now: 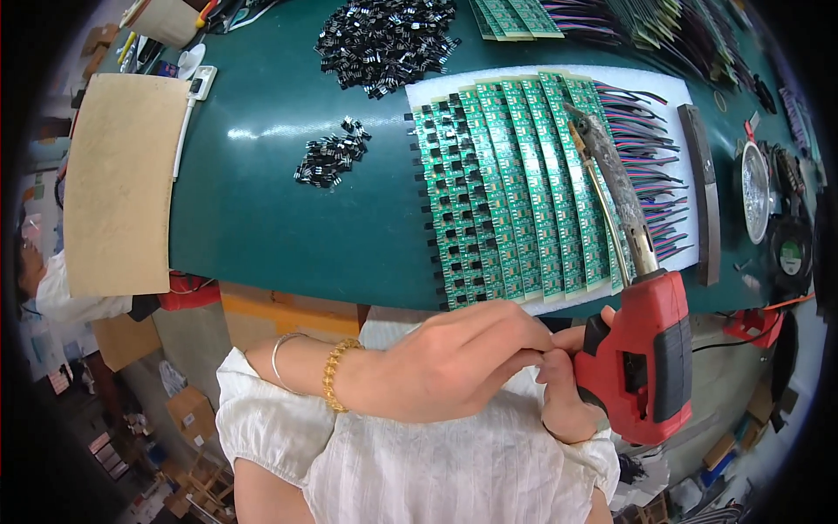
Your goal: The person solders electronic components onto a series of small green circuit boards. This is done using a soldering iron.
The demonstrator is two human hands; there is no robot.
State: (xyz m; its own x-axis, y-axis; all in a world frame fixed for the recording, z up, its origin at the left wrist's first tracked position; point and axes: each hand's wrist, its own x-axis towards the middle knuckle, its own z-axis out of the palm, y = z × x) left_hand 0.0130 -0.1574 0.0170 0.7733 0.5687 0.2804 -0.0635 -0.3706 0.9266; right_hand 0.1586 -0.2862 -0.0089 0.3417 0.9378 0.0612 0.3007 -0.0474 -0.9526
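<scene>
My right hand (572, 384) grips the handle of a red soldering gun (646, 349); its long crusted metal tip (611, 183) points up over a row of green circuit boards (515, 192). These lie side by side on a white pad (559, 301), with coloured wires (650, 166) fanning out to the right. My left hand (454, 362) reaches across my body, fingers curled, touching my right hand at the gun's handle. Whether it pinches anything is hidden. A gold bracelet and a silver bangle sit on the left wrist.
On the green table (262, 201) lie a small heap (330, 157) and a large heap (384, 39) of black components. More boards and wires sit at the far edge. A beige board (118, 183) lies left, a dark bar (703, 192) and a round metal dish (755, 192) right.
</scene>
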